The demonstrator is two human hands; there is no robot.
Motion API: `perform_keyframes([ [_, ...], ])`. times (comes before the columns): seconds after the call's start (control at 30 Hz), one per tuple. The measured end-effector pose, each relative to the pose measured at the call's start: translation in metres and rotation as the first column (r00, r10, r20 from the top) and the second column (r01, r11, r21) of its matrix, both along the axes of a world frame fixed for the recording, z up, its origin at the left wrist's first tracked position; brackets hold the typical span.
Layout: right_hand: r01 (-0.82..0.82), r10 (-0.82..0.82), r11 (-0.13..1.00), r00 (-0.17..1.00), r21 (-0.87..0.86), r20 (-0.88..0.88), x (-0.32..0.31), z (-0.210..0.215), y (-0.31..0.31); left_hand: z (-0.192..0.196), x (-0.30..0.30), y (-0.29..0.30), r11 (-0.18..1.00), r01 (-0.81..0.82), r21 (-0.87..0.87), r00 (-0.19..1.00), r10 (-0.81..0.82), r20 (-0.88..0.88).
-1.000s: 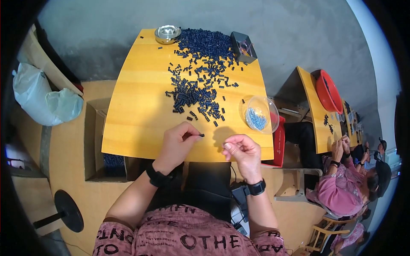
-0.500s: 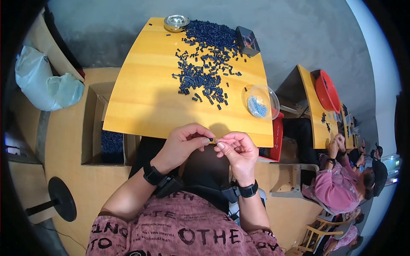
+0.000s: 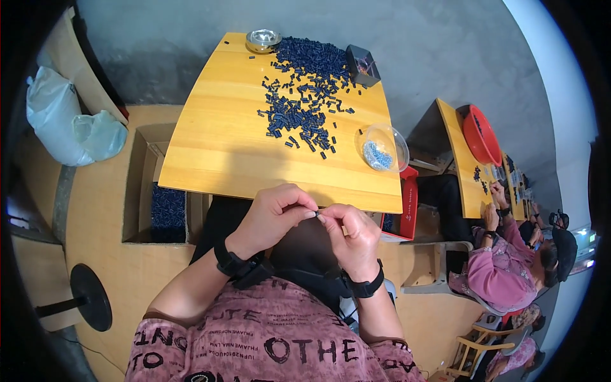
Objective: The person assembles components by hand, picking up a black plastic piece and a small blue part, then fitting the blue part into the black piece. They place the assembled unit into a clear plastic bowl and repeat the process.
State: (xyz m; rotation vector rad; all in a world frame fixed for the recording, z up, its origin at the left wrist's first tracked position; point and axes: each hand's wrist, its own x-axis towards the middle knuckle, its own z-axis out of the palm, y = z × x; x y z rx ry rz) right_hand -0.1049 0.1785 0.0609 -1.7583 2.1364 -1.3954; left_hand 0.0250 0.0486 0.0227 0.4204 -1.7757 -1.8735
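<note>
In front of the near edge of the yellow table, my two hands meet at their fingertips. My left hand point(image 3: 275, 215) pinches a small dark cylindrical piece point(image 3: 316, 213) between thumb and forefinger. Against the piece's other end press the thumb and forefinger of my right hand point(image 3: 352, 239); whatever tiny thing they grip is hidden. Beyond my hands, a loose scatter of similar dark pieces point(image 3: 296, 120) runs back to a dense heap point(image 3: 312, 57). On the right of the table a clear round tub point(image 3: 400, 148) holds small light-blue and clear parts point(image 3: 377, 156).
At the table's far edge stand a metal bowl point(image 3: 263, 42) and a black box point(image 3: 363, 66). A cardboard box point(image 3: 135, 210) with dark pieces lies at left, a red box point(image 3: 409, 202) at right. Rightward, a person point(image 3: 503, 274) sits at another table point(image 3: 471, 191) with a red basin point(image 3: 481, 137).
My right hand has moved left, bringing its fingertips from slightly apart to touching the dark piece in my left hand. The pale bit at its fingertips is now hidden. The view has shifted slightly.
</note>
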Motion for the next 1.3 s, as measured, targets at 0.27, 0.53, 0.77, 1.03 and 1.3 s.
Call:
perform_keyframes([
  [0.27, -0.071, 0.056, 0.997, 0.892, 0.017, 0.448, -0.004, -0.005, 0.0, 0.004, 0.005, 0.001, 0.98, 0.073, 0.185, 0.997, -0.072, -0.01],
  [0.53, -0.105, 0.11, 0.994, 0.872, -0.037, 0.476, -0.004, -0.027, -0.01, -0.015, 0.0, 0.009, 0.717, 0.098, 0.69, 0.984, 0.033, -0.173],
  [0.77, -0.094, 0.057, 0.995, 0.766, 0.023, 0.641, -0.008, -0.031, -0.015, -0.022, -0.005, 0.001, 0.656, 0.079, 0.751, 0.981, 0.083, -0.176],
  [1.03, -0.068, 0.021, 0.996, 0.831, 0.063, 0.555, -0.011, -0.03, -0.022, -0.027, -0.011, -0.004, 0.655, 0.059, 0.754, 0.982, 0.097, -0.161],
  [1.3, 0.014, -0.023, 1.0, 0.924, 0.026, 0.381, -0.006, -0.027, -0.036, -0.025, -0.018, -0.015, 0.726, 0.02, 0.687, 0.99, 0.083, -0.117],
])
